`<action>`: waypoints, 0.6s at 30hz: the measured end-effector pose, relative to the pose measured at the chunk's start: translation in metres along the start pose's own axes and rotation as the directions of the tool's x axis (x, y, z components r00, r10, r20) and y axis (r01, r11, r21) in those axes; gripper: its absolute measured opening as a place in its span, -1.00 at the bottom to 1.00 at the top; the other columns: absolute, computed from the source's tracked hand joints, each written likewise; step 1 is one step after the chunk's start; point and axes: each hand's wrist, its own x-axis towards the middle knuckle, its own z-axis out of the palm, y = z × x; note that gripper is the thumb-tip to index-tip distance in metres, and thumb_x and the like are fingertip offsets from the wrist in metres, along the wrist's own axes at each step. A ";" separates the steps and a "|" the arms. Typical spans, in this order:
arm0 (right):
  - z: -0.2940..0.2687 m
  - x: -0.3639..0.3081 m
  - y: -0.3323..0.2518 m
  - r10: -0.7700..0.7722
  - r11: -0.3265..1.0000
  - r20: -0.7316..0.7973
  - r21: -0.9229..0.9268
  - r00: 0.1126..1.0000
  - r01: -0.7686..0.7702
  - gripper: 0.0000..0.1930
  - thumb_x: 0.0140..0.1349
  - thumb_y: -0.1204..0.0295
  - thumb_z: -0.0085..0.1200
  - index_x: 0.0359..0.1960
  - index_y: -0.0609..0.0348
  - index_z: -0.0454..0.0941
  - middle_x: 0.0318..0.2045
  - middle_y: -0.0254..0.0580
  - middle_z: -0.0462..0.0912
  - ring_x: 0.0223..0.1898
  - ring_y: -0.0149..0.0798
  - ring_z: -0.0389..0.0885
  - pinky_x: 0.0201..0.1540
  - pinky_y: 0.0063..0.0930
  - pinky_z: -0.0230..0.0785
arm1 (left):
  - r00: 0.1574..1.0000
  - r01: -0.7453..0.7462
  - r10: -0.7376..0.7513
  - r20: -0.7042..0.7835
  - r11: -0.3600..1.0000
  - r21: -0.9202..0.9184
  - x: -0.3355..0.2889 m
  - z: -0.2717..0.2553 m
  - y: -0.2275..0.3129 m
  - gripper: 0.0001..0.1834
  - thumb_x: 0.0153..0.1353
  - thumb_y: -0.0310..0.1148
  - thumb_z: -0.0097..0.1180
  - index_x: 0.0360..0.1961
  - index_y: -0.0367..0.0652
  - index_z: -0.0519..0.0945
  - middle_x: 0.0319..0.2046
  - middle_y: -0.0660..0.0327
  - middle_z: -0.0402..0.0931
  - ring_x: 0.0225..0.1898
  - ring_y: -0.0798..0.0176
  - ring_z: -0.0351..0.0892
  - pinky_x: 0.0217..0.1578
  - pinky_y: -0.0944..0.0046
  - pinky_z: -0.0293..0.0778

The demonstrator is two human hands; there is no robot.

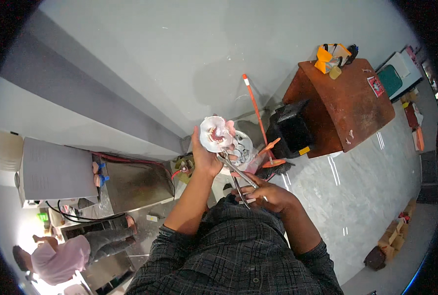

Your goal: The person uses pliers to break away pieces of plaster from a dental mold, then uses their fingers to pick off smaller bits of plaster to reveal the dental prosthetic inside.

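My left hand is closed round a white, rough-edged plaster dental mould. A pinkish-red denture with a row of pale teeth shows in its middle. My right hand grips the long handles of metal plaster nippers, which are spread apart. Their jaws meet the lower edge of the mould, beside my left fingers. Beneath both stands a white bucket with broken plaster pieces in it. A pink piece shows at the mould's right edge.
An orange-handled broom leans on the wall beside a black bin. A brown desk at the right bears an orange bag. A grey cabinet stands left. Another person works at the lower left.
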 end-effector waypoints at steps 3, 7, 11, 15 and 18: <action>0.004 0.010 0.005 -0.060 0.982 0.011 0.178 0.998 0.057 -0.24 0.24 0.34 0.14 0.45 -0.09 0.05 0.16 0.09 0.54 0.14 -0.07 0.56 -0.03 -0.13 0.41 | 0.995 0.005 0.002 -0.100 0.997 0.071 0.004 0.005 0.001 -0.27 0.30 0.31 -0.26 0.18 -0.07 0.44 0.03 -0.02 0.56 -0.23 0.03 0.65 -0.56 0.16 0.53; 0.012 0.017 0.007 -0.040 0.989 -0.057 0.142 0.998 0.047 -0.31 0.26 0.34 0.10 0.42 -0.08 0.12 0.07 0.10 0.58 0.06 -0.04 0.58 -0.04 -0.03 0.43 | 0.993 0.081 -0.074 -0.097 0.995 0.062 0.006 -0.005 0.002 -0.30 0.30 0.27 -0.31 0.14 -0.06 0.47 -0.06 0.00 0.60 -0.39 0.08 0.60 -0.70 0.21 0.34; 0.021 0.032 0.011 0.056 0.963 -0.207 0.269 0.977 0.002 -0.42 0.27 0.36 0.10 0.31 0.10 0.20 -0.07 0.07 0.60 -0.13 -0.07 0.61 -0.23 -0.04 0.48 | 0.980 0.132 -0.113 -0.162 0.985 0.110 0.015 -0.032 -0.009 -0.31 0.31 0.25 -0.38 0.10 -0.07 0.49 -0.16 0.08 0.64 -0.52 0.12 0.51 -0.74 0.25 0.19; 0.002 0.048 0.023 0.139 0.960 -0.326 0.277 0.935 -0.046 -0.55 0.27 0.36 0.12 0.15 0.23 0.32 -0.23 -0.02 0.63 -0.31 -0.14 0.62 -0.39 -0.08 0.48 | 0.963 0.134 -0.107 -0.247 0.986 0.094 0.019 -0.046 -0.018 -0.32 0.31 0.25 -0.38 0.07 -0.06 0.50 -0.23 0.14 0.63 -0.55 0.14 0.48 -0.73 0.27 0.18; -0.002 0.052 0.025 0.109 0.987 -0.327 0.149 0.939 -0.062 -0.64 0.24 0.36 0.17 0.01 0.28 0.46 -0.34 -0.11 0.63 -0.40 -0.19 0.60 -0.43 -0.13 0.47 | 0.952 0.118 -0.081 -0.294 0.987 0.110 0.023 -0.053 -0.025 -0.33 0.31 0.25 -0.37 0.06 -0.04 0.51 -0.25 0.15 0.63 -0.55 0.13 0.49 -0.70 0.21 0.22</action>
